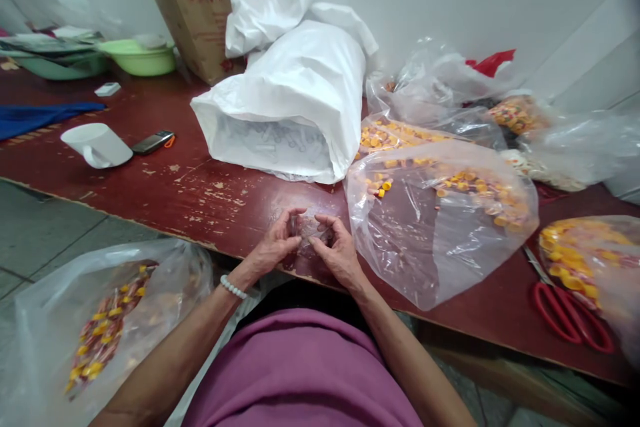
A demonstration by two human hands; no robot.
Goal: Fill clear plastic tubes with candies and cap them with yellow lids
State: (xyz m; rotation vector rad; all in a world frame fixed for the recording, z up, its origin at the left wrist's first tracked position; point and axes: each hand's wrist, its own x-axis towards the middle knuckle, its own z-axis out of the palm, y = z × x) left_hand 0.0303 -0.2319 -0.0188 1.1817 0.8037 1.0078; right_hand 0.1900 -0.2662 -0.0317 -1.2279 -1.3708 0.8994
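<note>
At the table's near edge, my left hand (276, 242) curls its thumb and fingers around a small clear plastic piece (294, 225). Facing it, my right hand (341, 252) is bent in the same way around another see-through piece (325, 235). Their exact shape is hard to make out against the dark red surface. Behind the hands lies a white sack (310, 73), its mouth towards me, with many clear tube-like plastic pieces (280, 140) inside. To the right of my right hand, a transparent bag (400, 240) holds small yellow-capped pieces (465, 181).
Red-handled scissors (570, 317) lie at the right beside another bag of yellow pieces (570, 253). A white mug (97, 145) and a phone (153, 141) are on the left. A filled plastic bag (115, 320) hangs below the table (165, 190). Basins (143, 60) and a carton (200, 20) stand behind.
</note>
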